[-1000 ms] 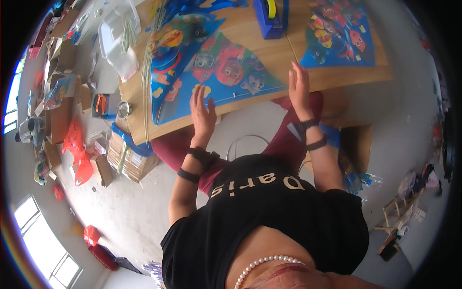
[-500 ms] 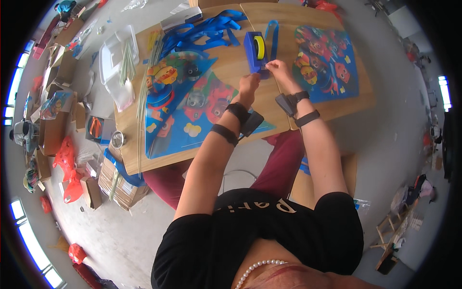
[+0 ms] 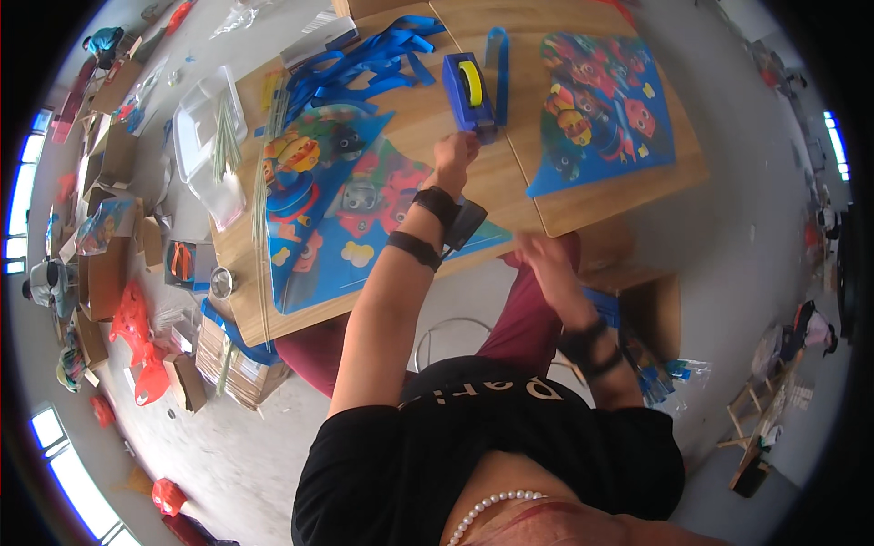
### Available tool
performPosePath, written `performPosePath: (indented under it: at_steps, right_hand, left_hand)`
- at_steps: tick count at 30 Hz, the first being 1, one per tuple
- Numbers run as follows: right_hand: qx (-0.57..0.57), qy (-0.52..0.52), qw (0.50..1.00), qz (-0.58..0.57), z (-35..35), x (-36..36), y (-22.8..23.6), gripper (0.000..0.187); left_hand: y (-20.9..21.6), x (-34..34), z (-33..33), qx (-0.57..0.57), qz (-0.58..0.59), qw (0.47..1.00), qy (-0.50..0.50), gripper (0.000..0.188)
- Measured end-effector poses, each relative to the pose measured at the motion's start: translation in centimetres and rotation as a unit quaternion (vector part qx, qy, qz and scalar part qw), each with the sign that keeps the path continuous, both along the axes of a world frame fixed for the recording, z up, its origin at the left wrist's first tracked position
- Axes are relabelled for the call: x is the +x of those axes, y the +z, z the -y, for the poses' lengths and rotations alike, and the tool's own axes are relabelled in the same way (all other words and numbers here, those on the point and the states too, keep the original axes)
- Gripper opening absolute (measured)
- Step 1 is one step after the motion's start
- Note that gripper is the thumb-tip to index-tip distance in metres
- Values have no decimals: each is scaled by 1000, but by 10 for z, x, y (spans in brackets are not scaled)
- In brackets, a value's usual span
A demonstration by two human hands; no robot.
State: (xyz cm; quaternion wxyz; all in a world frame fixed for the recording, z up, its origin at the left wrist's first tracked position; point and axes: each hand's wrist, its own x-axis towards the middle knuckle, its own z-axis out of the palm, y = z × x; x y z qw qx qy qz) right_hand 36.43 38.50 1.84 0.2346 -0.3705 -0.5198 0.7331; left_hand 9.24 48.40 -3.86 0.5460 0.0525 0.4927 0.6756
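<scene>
Left hand (image 3: 454, 156) curled at the dispenser (image 3: 469, 111), grip unclear; right hand (image 3: 549, 266) hung loose, blurred, by the desk (image 3: 510, 193); lettering (image 3: 543, 389) crossed the shirt (image 3: 492, 426).

The right hand (image 3: 548, 266) is blurred; the top edge cuts 1 probably cardboard box (image 3: 375, 7).

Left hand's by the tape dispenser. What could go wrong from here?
The left hand is close to the tape dispenser; a bump might shift it. The left forearm crosses over the printed blue sheet, so lowering it could crease that. Sticks near the table's left edge might roll off.
</scene>
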Motion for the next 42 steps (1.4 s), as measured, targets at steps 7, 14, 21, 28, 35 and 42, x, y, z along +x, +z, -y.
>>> performPosePath:
  at_steps: [7,14,21,28,35,42]
  right_hand:
    - [-127,-44,989,58,109,72,49,23]
    - [-95,-52,989,101,110,82,8,20]
    - [-77,-71,989,103,110,88,-12,15]
    - [-48,-19,994,99,108,85,-14,13]
    - [14,68,990,119,89,73,13,11]
    - [139,191,965,118,107,31,17,11]
  left_hand:
    - [10,4,-10,-53,-22,998,-8,26]
    - [2,26,-25,-53,-128,990,21,15]
    - [12,38,-31,-209,-404,890,-26,16]
    - [5,-8,16,-105,-310,945,-3,14]
    - [78,-51,150,200,5,964,174,8]
    - [74,-97,315,234,-28,934,268,12]
